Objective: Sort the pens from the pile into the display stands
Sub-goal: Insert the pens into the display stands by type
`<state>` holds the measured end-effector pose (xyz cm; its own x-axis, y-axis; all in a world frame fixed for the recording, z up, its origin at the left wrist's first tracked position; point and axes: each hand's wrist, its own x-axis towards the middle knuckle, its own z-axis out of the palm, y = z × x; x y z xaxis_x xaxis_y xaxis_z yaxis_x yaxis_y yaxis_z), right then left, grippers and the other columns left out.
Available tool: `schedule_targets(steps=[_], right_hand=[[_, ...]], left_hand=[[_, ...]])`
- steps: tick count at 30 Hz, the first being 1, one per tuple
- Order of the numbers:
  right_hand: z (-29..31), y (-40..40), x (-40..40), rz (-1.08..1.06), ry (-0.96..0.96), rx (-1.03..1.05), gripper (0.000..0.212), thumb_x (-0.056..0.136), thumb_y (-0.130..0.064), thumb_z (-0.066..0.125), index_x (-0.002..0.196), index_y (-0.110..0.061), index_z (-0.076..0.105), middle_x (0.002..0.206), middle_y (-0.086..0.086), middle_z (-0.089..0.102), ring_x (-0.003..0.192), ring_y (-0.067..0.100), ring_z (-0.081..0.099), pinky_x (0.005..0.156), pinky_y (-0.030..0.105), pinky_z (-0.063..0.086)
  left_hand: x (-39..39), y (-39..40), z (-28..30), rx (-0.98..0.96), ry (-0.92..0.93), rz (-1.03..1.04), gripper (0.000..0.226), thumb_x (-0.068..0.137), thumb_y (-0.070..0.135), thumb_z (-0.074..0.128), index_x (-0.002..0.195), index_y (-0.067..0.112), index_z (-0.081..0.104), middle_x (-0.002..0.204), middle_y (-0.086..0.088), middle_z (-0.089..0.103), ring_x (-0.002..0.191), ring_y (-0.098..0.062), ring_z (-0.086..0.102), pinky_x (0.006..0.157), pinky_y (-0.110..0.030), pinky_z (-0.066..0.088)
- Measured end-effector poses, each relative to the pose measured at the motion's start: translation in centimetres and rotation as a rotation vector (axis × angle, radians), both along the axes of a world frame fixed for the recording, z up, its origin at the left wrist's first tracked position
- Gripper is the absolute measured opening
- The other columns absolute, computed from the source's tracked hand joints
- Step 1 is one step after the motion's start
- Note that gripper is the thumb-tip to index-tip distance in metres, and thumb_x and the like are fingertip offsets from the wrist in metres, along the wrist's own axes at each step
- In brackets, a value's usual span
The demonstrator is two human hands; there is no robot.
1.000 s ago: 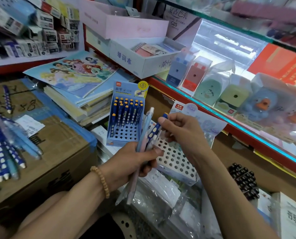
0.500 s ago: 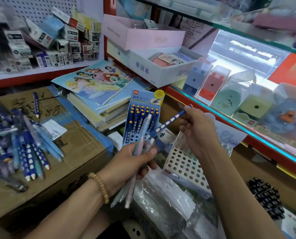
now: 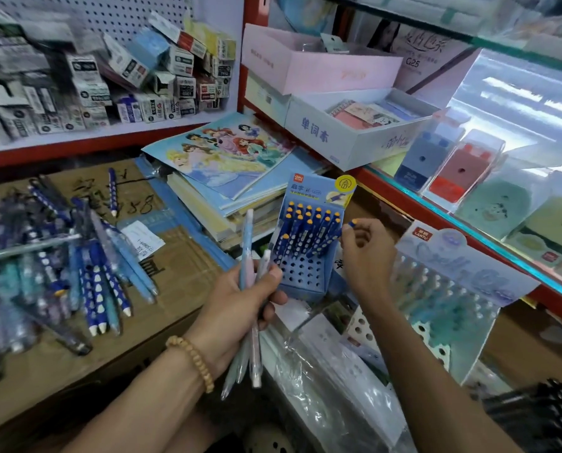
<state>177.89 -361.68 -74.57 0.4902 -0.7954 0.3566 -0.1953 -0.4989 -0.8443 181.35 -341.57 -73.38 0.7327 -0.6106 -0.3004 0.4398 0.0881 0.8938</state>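
The left hand [image 3: 240, 308], low in the middle of the frame, is gripping a bundle of pale pens [image 3: 252, 289] upright in curled fingers. The right hand [image 3: 368, 259], just right of centre, is pinching a dark blue pen [image 3: 337, 237] by its yellow-capped end, its tip lying among the pens standing in the blue display stand [image 3: 306, 276]. The loose pile of pens [image 3: 77, 266] is lying on the cardboard box [image 3: 181, 282] at the left.

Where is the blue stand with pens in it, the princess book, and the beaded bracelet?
blue stand [image 3: 301, 273], head view, on its holed front tray.
princess book [image 3: 227, 152], head view, middle of its cover.
beaded bracelet [image 3: 191, 361], head view, on beads across the left wrist.
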Motion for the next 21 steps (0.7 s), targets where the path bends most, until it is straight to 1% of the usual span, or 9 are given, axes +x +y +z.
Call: schedule_targets(steps=[2, 4, 7, 8, 10, 12, 19, 20, 21], right_hand=[[-0.9, -0.1, 0.5, 0.021, 0.033, -0.035, 0.002, 0.096, -0.017, 0.06, 0.097, -0.018, 0.061, 0.082, -0.015, 0.06, 0.074, -0.005, 0.057, 0.067, 0.013, 0.046], [-1.4, -0.1, 0.9, 0.026, 0.055, -0.05, 0.005, 0.097, -0.017, 0.059, 0.1, -0.014, 0.062, 0.082, -0.014, 0.061, 0.075, -0.003, 0.058, 0.066, 0.01, 0.045], [-1.5, -0.3, 1.4, 0.026, 0.063, -0.056, 0.014, 0.098, -0.016, 0.057, 0.108, -0.009, 0.063, 0.085, -0.006, 0.064, 0.08, 0.007, 0.062, 0.07, 0.019, 0.049], [-1.4, -0.3, 1.5, 0.023, 0.065, -0.06, 0.015, 0.098, -0.016, 0.057, 0.109, -0.007, 0.063, 0.085, -0.006, 0.063, 0.079, 0.005, 0.061, 0.071, 0.019, 0.05], [-1.2, -0.5, 1.5, 0.023, 0.086, -0.087, 0.012, 0.098, -0.014, 0.057, 0.107, -0.008, 0.062, 0.081, -0.011, 0.06, 0.073, -0.001, 0.057, 0.066, 0.01, 0.047], [-1.3, -0.7, 1.4, 0.044, 0.124, -0.102, 0.009, 0.098, -0.013, 0.056, 0.104, -0.01, 0.062, 0.079, -0.015, 0.058, 0.071, -0.004, 0.055, 0.062, 0.006, 0.043], [-1.1, -0.6, 2.9, 0.179, 0.19, -0.181, 0.004, 0.096, -0.016, 0.061, 0.093, -0.014, 0.062, 0.074, -0.014, 0.057, 0.069, -0.001, 0.055, 0.062, 0.009, 0.042], [-1.2, -0.7, 3.3, 0.179, 0.212, -0.193, 0.006, 0.096, -0.017, 0.062, 0.09, -0.015, 0.061, 0.072, -0.015, 0.057, 0.067, -0.001, 0.054, 0.062, 0.01, 0.041], [-1.5, -0.8, 3.6, 0.177, 0.241, -0.198, 0.008, 0.095, -0.017, 0.062, 0.088, -0.015, 0.061, 0.07, -0.015, 0.056, 0.066, 0.0, 0.054, 0.064, 0.015, 0.042]], left_hand=[[0.1, 0.0, 0.0, -0.003, 0.0, -0.001, 0.012, 0.092, 0.022, 0.064, 0.099, 0.013, 0.06, 0.067, -0.008, 0.064, 0.048, -0.011, 0.048, 0.044, -0.022, 0.04], [0.2, 0.0, 0.0, -0.011, -0.001, -0.008, 0.013, 0.091, 0.023, 0.065, 0.098, 0.014, 0.061, 0.068, -0.008, 0.065, 0.049, -0.011, 0.05, 0.045, -0.022, 0.04], [0.5, 0.1, -0.1, -0.025, 0.008, -0.015, 0.014, 0.09, 0.023, 0.065, 0.099, 0.013, 0.061, 0.069, -0.008, 0.065, 0.051, -0.012, 0.05, 0.046, -0.023, 0.04], [0.6, 0.1, -0.1, -0.032, 0.015, -0.013, 0.014, 0.09, 0.023, 0.065, 0.099, 0.013, 0.061, 0.07, -0.009, 0.065, 0.051, -0.013, 0.05, 0.046, -0.023, 0.04], [0.9, 0.1, -0.2, -0.04, 0.03, 0.0, 0.013, 0.09, 0.022, 0.065, 0.099, 0.013, 0.061, 0.069, -0.008, 0.065, 0.05, -0.013, 0.05, 0.045, -0.023, 0.039], [1.1, 0.0, -0.2, -0.041, 0.036, 0.01, 0.012, 0.09, 0.022, 0.065, 0.098, 0.013, 0.061, 0.069, -0.008, 0.064, 0.049, -0.013, 0.049, 0.045, -0.023, 0.039], [1.2, 0.4, -0.6, -0.063, 0.045, -0.019, 0.017, 0.088, 0.021, 0.066, 0.101, 0.011, 0.062, 0.07, -0.01, 0.064, 0.05, -0.014, 0.048, 0.045, -0.023, 0.038], [1.2, 0.5, -0.7, -0.067, 0.048, -0.021, 0.018, 0.087, 0.021, 0.066, 0.101, 0.011, 0.062, 0.07, -0.01, 0.064, 0.05, -0.014, 0.048, 0.045, -0.022, 0.038], [1.3, 0.6, -0.7, -0.07, 0.049, -0.021, 0.018, 0.086, 0.022, 0.066, 0.101, 0.012, 0.062, 0.07, -0.01, 0.064, 0.049, -0.013, 0.047, 0.044, -0.022, 0.038]])
